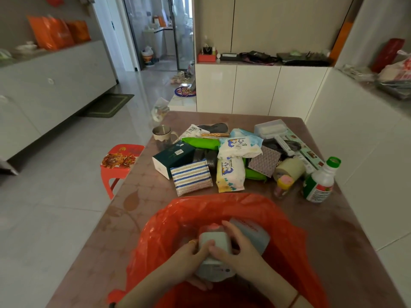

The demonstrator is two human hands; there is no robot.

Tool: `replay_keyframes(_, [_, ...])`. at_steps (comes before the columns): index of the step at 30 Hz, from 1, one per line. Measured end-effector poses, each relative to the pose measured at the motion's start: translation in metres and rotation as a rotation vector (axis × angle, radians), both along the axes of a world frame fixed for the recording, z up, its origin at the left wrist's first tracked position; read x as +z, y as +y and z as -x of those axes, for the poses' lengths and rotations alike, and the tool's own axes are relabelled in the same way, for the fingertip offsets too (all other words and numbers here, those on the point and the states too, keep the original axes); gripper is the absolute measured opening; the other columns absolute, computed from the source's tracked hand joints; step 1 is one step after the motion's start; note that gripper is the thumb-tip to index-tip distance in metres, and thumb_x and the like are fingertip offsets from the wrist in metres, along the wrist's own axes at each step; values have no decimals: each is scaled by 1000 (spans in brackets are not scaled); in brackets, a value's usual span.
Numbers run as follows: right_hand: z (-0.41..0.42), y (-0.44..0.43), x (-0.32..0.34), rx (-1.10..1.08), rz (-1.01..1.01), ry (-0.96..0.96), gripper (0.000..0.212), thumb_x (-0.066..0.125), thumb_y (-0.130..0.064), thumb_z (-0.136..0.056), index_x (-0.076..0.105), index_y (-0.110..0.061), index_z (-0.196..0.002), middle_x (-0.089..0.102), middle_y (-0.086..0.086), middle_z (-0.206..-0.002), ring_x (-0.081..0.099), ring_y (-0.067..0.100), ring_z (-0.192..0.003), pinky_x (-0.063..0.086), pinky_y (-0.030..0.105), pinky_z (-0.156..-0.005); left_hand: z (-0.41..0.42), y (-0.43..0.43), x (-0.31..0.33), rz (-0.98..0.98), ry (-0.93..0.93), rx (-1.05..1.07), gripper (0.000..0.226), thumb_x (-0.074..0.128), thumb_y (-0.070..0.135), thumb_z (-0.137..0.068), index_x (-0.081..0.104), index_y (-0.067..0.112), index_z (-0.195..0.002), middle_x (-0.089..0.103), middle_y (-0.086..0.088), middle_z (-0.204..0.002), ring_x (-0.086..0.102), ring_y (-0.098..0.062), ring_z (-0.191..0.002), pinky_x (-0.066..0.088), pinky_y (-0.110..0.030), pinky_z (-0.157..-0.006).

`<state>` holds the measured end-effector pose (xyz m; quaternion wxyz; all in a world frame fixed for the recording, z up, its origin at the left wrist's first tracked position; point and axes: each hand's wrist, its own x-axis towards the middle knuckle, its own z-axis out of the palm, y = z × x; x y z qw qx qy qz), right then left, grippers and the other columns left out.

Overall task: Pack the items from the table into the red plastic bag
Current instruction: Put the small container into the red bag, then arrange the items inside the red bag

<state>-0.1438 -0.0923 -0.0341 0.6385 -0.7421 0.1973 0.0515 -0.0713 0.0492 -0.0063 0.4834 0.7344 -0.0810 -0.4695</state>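
Note:
The red plastic bag (278, 221) stands open at the near edge of the table. Inside its mouth, my left hand (189, 261) and my right hand (235, 247) both grip a pale grey-green pack (214, 237). A second grey pack (251, 234) lies in the bag just right of it. Beyond the bag, on the table, lie a striped blue-and-white pouch (191, 177), a dark green box (172, 158), two baby wipes packs (230, 174), a green pack (201, 143), a white bottle with a green cap (321, 181), a paper roll (291, 168) and a lint roller (271, 130).
A metal mug (161, 133) stands at the table's far left. A red plastic stool (120, 158) is beside the table's left edge. White cabinets (255, 90) rise behind the table and a white wall unit runs along the right. Tiled floor lies open to the left.

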Motion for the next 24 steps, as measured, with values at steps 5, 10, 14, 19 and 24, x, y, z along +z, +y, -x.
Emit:
replay_keyframes(5, [-25, -29, 9, -58, 128, 44, 79, 78, -21, -70, 36, -29, -137, 44, -1, -133, 47, 17, -119, 45, 30, -96, -46, 6, -11, -87, -1008, -22, 25, 51, 40, -89, 62, 21, -100, 67, 3, -92, 60, -5, -84, 48, -28, -85])
replay_keyframes(10, [-55, -28, 25, 252, 512, -8, 83, 69, -10, -77, 25, -30, -144, 34, -5, -146, 32, 15, -134, 32, 37, -111, -88, 1, -3, -316, -1673, -126, 67, 64, 48, -73, 40, 26, -131, 55, -7, -127, 46, -23, -114, 49, -44, -87])
replay_keyframes(14, [-83, -25, 22, 389, 557, 50, 83, 68, -3, -76, 22, -28, -141, 44, 4, -138, 49, 21, -121, 49, 32, -93, -110, -11, 3, -616, -1182, -301, 67, 51, 53, -85, 26, 28, -142, 57, -5, -130, 52, -24, -121, 34, -40, -105])
replay_keyframes(19, [-109, -35, 4, 541, 627, 76, 76, 66, -3, -76, 29, -30, -137, 43, 3, -138, 45, 23, -124, 45, 36, -99, -122, -18, 4, -432, -1105, -230, 25, 48, 36, -92, 58, 26, -113, 65, -1, -114, 60, -18, -103, 50, -33, -80])
replay_keyframes(24, [-102, -38, -26, 546, 640, 38, 75, 65, -15, -80, 27, -38, -140, 34, -4, -145, 34, 18, -133, 30, 38, -112, -131, -20, 2, -265, -1132, -99, 14, 47, 28, -93, 60, 24, -97, 69, 0, -99, 61, -14, -84, 43, -25, -66])
